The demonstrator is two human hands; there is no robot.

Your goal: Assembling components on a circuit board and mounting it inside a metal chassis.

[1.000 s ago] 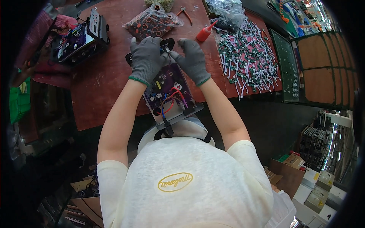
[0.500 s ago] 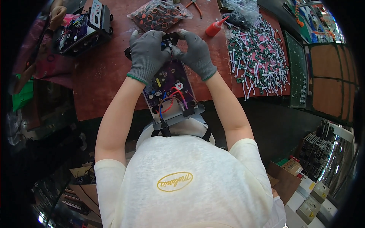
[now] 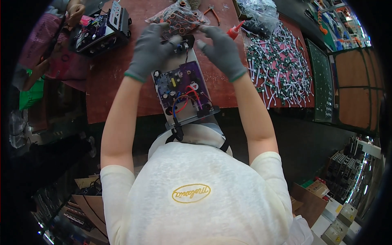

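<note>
An open metal chassis [image 3: 188, 59] lies lengthwise before me, its near end reaching past the table edge toward my lap. On it sits a purple circuit board [image 3: 179, 81] with red, blue and brown wires at the near end. My left hand [image 3: 152, 51], in a grey glove and slightly blurred, hovers beside the chassis's far end, fingers apart. On the other side, my gloved right hand [image 3: 222, 51] is also spread, apart from the chassis and holding nothing. Between them is the black end panel [image 3: 188, 41] with a small part and a thin dark cable.
Beyond the chassis lies a clear bag of orange-and-black rings [image 3: 179, 18], near orange-handled pliers [image 3: 214, 15]. A red nozzle bottle [image 3: 233, 32] stands by my right hand. Small green boards with white cables [image 3: 277, 65] cover the right side. At left, a co-worker's hand [image 3: 75, 12] is near another device [image 3: 104, 32].
Both hands have come off the chassis's far end and moved apart, left hand leftward and right hand rightward. More of the board and end panel shows.
</note>
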